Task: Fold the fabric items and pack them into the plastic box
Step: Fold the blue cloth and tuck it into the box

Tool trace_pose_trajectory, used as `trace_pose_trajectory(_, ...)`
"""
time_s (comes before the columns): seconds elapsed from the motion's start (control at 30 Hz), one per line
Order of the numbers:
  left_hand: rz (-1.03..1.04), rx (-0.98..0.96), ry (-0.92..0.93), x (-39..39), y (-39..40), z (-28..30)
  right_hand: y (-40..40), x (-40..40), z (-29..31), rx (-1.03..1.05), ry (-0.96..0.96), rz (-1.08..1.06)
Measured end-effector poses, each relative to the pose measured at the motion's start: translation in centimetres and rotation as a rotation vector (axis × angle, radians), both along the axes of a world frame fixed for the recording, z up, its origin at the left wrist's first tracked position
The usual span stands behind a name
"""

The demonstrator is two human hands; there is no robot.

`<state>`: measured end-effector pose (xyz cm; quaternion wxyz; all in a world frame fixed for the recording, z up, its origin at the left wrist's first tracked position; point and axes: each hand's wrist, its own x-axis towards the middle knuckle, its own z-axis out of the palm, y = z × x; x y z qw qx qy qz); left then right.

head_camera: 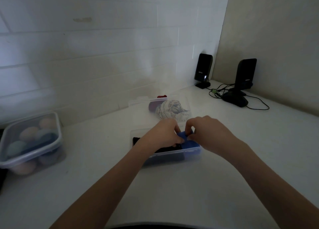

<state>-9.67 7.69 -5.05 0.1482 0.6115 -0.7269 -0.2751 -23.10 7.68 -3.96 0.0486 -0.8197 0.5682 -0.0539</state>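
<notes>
A clear plastic box stands on the white table in the middle of the view. A dark folded fabric lies in its left part. A blue fabric sits in its right part. My left hand and my right hand are both over the box, and each pinches the blue fabric at its far edge. Behind the box lies the clear lid, propped over a patterned white fabric and a dark red fabric.
A closed clear container holding several rolled fabrics stands at the left. Two black speakers with cables stand at the back right corner. White walls close the table at the back and right.
</notes>
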Motion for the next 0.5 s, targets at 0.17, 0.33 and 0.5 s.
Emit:
trace_pose_trajectory(0.17, 0.037, -0.151, -0.088, -0.5, 0.4, -0.6, 0.1, 0.1, -0.8, -0.043, 0.146, 0.073)
trace_pose_trajectory(0.33, 0.045, -0.216, -0.189, 0.2, 0.7, -0.2, -0.3, -0.6, -0.2, 0.011, 0.168, 0.134)
trace_pose_trajectory(0.5, 0.011, -0.149, -0.235, 1.4, 1.4, -0.1, -0.9, -0.6, 0.1, 0.085, 0.174, 0.132)
